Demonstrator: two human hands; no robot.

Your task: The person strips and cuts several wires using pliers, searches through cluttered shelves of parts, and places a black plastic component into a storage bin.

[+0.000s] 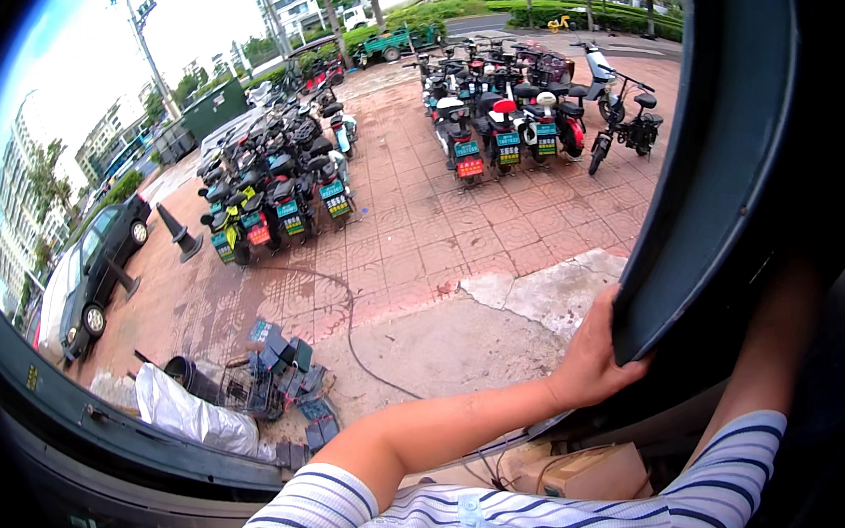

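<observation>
A dark grey-green metal panel (706,223), bent by the lens, runs down the right side and comes to a corner near the middle right. My left hand (593,360) is wrapped round the edge of that lower corner, thumb on the near side and fingers behind it. My left forearm crosses in front of my striped shirt. My right forearm (776,334) reaches up into deep shadow behind the panel, and the hand itself is hidden there. Below the panel sits a brown cardboard box (603,471), with thin cables beside it.
A dark frame (140,458) crosses the lower left. Beyond it lie a white sack (186,409), a black bucket (188,377) and a heap of dark blocks (292,367). A cable (353,328) trails over the paving. Rows of electric scooters (278,173) and a car (93,278) stand outside.
</observation>
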